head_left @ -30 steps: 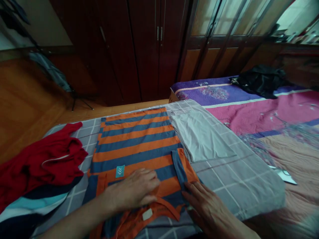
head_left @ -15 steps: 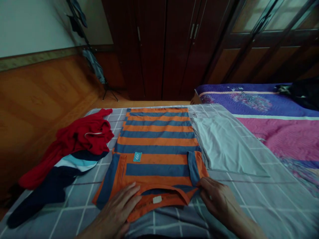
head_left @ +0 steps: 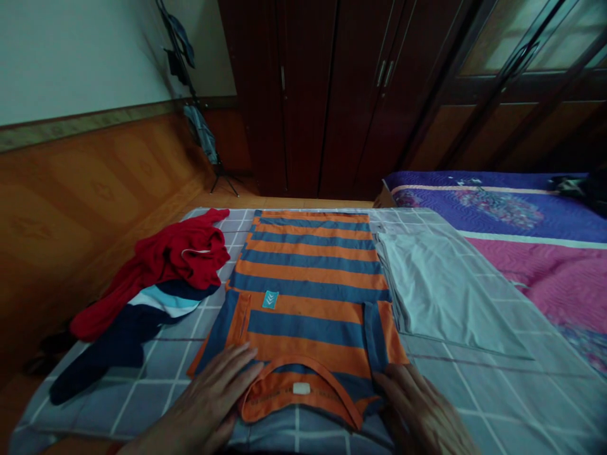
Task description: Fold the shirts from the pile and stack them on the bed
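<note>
While both bare hands are pressed flat on the cloth, an orange-and-blue striped T-shirt (head_left: pixel 308 284) is shown spread lengthwise on a grey checked bedsheet (head_left: pixel 455 404), with its orange ribbed collar (head_left: pixel 308 361) placed nearest the wearer of the camera. Its two sleeves are folded inward along the sides of the body. A small white neck label (head_left: pixel 301 388) is seen inside the collar, and a small teal chevron tag (head_left: pixel 270 299) is sewn higher up on the shirt.

No clamp is formed by either hand: the fingers are spread open, and the hands are held well apart on either side of the collar. The left hand (head_left: pixel 199 401) is laid on the shoulder area at the near left, and the right hand (head_left: pixel 417 407) is placed against the near right edge of the shirt.

A crumpled red garment (head_left: pixel 184 253) and a navy, white and light-blue garment (head_left: pixel 118 341) are heaped just beside the shirt on the left. A flat pale grey garment (head_left: pixel 441 297) is laid close by on the right, and a pink-and-purple quilt (head_left: pixel 521 265) is spread beyond it.
</note>
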`<state>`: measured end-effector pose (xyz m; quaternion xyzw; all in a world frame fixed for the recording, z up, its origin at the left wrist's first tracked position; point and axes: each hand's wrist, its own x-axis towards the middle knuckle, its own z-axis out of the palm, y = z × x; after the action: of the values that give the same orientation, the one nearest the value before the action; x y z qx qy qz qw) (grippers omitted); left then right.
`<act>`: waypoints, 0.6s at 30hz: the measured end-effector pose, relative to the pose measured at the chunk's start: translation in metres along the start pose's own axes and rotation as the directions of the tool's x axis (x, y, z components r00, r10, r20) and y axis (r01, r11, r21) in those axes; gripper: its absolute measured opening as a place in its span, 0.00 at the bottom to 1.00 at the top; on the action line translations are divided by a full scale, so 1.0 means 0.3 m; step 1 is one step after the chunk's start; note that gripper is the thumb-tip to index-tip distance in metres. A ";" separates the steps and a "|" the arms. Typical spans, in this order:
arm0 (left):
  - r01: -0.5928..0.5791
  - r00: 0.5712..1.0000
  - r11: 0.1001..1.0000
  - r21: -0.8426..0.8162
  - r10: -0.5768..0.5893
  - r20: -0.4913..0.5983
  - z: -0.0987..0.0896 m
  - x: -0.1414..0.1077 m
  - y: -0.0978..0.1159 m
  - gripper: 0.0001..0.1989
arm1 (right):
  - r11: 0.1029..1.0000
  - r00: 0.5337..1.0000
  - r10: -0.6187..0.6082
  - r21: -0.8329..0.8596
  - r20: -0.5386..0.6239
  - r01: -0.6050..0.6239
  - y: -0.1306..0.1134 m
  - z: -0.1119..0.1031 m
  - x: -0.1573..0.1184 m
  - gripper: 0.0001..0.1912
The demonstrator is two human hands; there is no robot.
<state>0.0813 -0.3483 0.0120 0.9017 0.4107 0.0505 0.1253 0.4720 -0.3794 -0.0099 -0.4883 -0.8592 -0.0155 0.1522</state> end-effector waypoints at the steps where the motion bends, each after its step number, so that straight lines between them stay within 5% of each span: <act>1: 0.013 1.000 0.999 0.044 -0.013 -0.022 0.011 -0.013 -0.017 0.40 | 0.999 0.999 -0.010 -0.044 -0.037 0.008 0.010 -0.003 -0.008 0.20; 10: 0.092 0.991 0.979 0.185 -0.072 -0.110 0.085 -0.079 -0.146 0.46 | 0.987 0.992 -0.103 -0.129 -0.066 0.094 0.114 -0.003 -0.040 0.23; 14: 0.034 0.978 0.976 0.216 0.012 -0.208 0.063 -0.056 -0.164 0.43 | 0.997 0.994 -0.073 -0.006 -0.086 0.073 0.135 0.029 -0.011 0.17; 18: -0.040 0.965 0.990 0.138 0.074 -0.251 0.009 -0.028 -0.186 0.35 | 0.983 0.996 -0.048 0.171 -0.074 0.060 0.143 -0.021 0.044 0.14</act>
<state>0.0357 -0.3198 -0.0054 0.9054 0.3996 0.1428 0.0102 0.5034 -0.3472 -0.0054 -0.4488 -0.8644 0.0379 0.2234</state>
